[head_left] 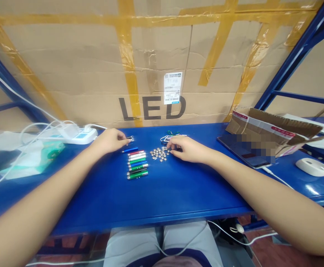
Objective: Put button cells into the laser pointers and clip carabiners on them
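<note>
My left hand (pixel 110 140) rests on the blue table (pixel 167 193), its fingers pinched on a small dark pen-like piece (pixel 130 138) with metal ends. Just below it lies a blue pen light (pixel 129 150), then a row of several small pen lights (pixel 137 164) in red, white, green and blue. My right hand (pixel 185 147) lies at the right edge of a pile of several silver button cells (pixel 159 153), fingertips curled down onto them. Whether it holds a cell is hidden by the fingers.
A big cardboard sheet marked LED (pixel 153 107) stands behind the table. A white power strip (pixel 80 135) with cables and plastic bags lies at left. Green-handled scissors (pixel 173 132), a dark tablet (pixel 243 152), an open carton (pixel 273 129) and a white oval device (pixel 313 167) are at right.
</note>
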Available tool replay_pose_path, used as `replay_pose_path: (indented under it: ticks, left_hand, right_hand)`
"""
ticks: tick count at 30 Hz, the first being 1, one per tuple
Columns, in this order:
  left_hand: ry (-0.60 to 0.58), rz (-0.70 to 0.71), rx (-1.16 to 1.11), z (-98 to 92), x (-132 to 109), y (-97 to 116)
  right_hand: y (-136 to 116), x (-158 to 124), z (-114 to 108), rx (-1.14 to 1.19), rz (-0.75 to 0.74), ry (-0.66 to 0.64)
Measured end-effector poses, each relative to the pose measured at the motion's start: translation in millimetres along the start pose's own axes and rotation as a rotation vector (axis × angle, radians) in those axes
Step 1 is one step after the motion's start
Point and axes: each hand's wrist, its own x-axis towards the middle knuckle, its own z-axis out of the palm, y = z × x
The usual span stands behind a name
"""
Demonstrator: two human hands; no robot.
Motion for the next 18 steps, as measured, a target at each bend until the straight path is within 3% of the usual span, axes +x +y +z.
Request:
replay_pose_path:
  ticks: [7,18]
  left_hand:
    - [-0.293,0.117,-0.232,-0.8,-3,-1]
    - [-0.299,0.053,-0.263,5.7,-1,-5]
  right_hand:
    - [2,1,1,0.011,0.018,-0.052]
    - [-2,2,-2,-0.003,0.066,-0.062]
